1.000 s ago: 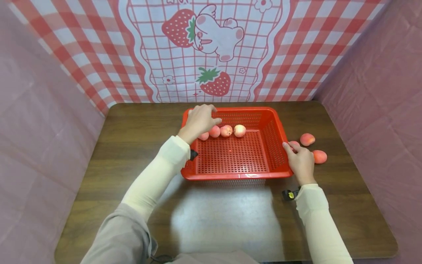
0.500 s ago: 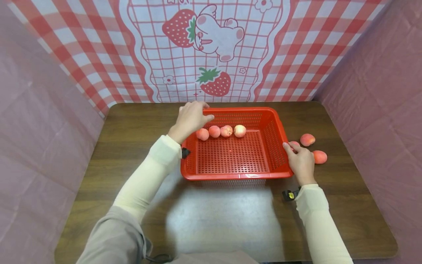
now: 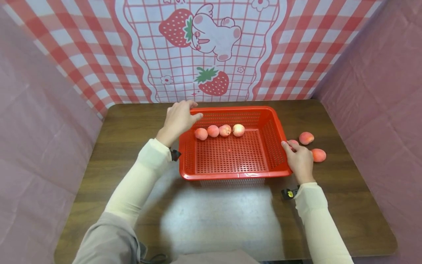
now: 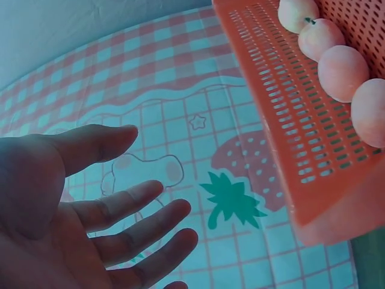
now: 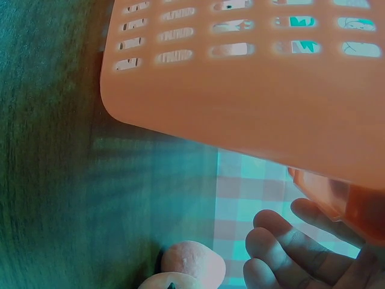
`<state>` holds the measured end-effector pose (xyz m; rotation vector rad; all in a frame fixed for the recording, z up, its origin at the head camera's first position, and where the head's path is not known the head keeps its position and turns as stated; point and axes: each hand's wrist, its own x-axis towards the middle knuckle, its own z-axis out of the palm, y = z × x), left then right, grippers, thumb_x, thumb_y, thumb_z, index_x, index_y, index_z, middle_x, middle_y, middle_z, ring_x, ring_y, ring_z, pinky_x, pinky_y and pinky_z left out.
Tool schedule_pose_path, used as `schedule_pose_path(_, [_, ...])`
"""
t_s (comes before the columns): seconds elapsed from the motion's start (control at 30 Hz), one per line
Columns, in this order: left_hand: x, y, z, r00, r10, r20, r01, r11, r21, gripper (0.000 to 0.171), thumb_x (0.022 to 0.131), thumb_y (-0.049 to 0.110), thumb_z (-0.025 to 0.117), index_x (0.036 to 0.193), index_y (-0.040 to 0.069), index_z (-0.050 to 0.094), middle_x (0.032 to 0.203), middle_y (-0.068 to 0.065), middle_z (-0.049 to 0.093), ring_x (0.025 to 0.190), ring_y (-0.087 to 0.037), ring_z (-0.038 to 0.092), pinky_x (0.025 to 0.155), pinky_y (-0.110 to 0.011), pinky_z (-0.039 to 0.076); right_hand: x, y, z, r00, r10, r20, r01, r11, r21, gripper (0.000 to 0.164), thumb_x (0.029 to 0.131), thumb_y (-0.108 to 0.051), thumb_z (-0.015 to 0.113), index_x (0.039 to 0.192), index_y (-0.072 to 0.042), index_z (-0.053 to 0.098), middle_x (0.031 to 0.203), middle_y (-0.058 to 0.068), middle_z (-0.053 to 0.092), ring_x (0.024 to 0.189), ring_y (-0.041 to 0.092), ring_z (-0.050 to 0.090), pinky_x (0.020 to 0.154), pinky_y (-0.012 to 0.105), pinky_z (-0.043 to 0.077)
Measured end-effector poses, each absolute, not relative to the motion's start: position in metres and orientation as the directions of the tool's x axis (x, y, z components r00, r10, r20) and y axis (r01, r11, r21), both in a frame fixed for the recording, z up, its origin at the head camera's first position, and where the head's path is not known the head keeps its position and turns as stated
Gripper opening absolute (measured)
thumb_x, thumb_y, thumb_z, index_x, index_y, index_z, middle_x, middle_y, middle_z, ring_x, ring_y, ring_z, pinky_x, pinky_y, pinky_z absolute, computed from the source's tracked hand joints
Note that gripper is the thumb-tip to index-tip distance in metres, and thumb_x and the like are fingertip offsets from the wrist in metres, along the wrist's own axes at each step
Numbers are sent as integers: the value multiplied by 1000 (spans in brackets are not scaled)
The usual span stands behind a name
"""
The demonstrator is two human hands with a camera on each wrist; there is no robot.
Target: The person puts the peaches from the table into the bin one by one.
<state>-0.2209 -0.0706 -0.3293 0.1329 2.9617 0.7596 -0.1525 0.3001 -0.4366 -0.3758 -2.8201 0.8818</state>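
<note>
right hand [image 3: 300,161] grips the red basket [image 3: 214,176] beside loose peaches [image 3: 306,138] while left hand [image 3: 178,121] hovers loosely spread

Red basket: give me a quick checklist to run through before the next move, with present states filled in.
1. Right hand on the basket: ok, it grips the right rim.
2. Left hand free: ok, it is open and holds nothing.
3. Left hand on the basket: not ok, the left wrist view shows a gap between the two.
4. Row of four peaches inside: ok, along the far side.
5. Space right of the basket clear: not ok, three loose peaches lie on the table.
6. Basket flat on the table: cannot tell, its underside is hidden.
</note>
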Motion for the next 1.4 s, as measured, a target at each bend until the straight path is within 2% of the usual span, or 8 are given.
schedule_pose_path(0.23, [-221, -81, -336, -997, 69, -19, 50, 860, 507, 46, 92, 37, 65, 131, 13, 59, 129, -8, 63, 120, -31, 54, 103, -49, 38, -154, 299, -434, -956, 284, 71, 192, 791, -581, 51, 98, -47, 51, 127, -7, 64, 111, 23, 69, 96, 47, 61, 84, 53, 47])
schedule_pose_path(0.63, [-213, -90, -344, -998, 40, -41, 12, 843, 538, 47, 92, 36, 65, 131, 10, 59, 126, -11, 63, 119, -31, 54, 107, -51, 36, -152, 300, -433, -961, 272, 39, 202, 795, -572, 54, 99, -49, 48, 130, -6, 62, 114, 25, 68, 96, 47, 59, 83, 52, 47])
schedule_pose_path(1.0, [-207, -102, -359, -999, 19, -33, -2, 834, 552, 52, 92, 34, 65, 135, 7, 56, 129, -14, 63, 121, -34, 55, 105, -51, 39, -150, 300, -436, -960, 278, 44, 202, 792, -576, 54, 99, -49, 48, 129, -7, 62, 113, 25, 68, 97, 47, 59, 85, 53, 47])
schedule_pose_path(1.4, [-203, -111, -379, -999, -5, -44, -30, 809, 588, 50, 93, 36, 64, 135, 9, 57, 126, -10, 66, 118, -30, 58, 102, -50, 43, -151, 299, -436, -959, 279, 43, 206, 793, -573, 54, 99, -48, 48, 129, -5, 62, 114, 25, 67, 95, 45, 60, 82, 52, 47])
